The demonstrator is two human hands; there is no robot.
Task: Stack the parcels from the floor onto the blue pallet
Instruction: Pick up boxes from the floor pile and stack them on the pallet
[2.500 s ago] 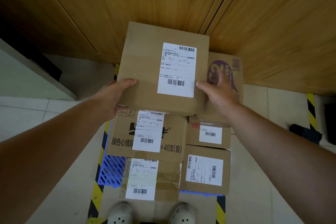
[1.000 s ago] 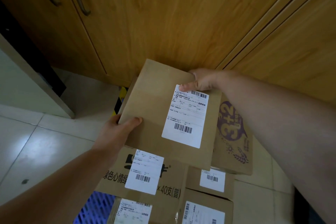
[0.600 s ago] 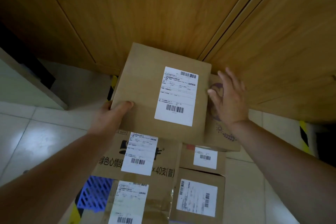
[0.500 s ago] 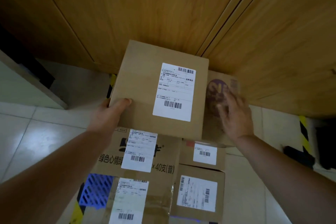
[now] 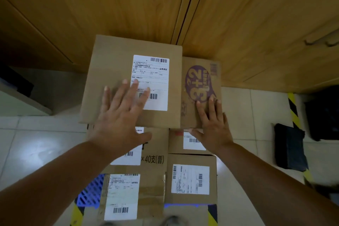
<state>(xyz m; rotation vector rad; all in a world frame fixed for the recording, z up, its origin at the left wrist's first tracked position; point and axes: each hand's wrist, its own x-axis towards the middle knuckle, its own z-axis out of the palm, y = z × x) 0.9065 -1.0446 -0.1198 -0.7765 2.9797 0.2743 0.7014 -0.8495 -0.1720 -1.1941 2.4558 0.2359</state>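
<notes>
Our left hand [image 5: 121, 123] let go and now lies flat on the brown box [image 5: 113, 71] with its white label [image 5: 156, 71]; our right hand [image 5: 212, 126] rests flat on the purple-print box [image 5: 200, 64].

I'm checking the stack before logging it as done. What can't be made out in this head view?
- Blue pallet: mostly covered by parcels; its extent is unknown.
- Small print on the top parcel's label: too small and blurred, partly under the left hand.
- Parcel with "40" print: its label is hidden by the left forearm.
- Purple-printed box: near edge covered by the right hand.
- Shoes at the bottom edge: cut off.
</notes>
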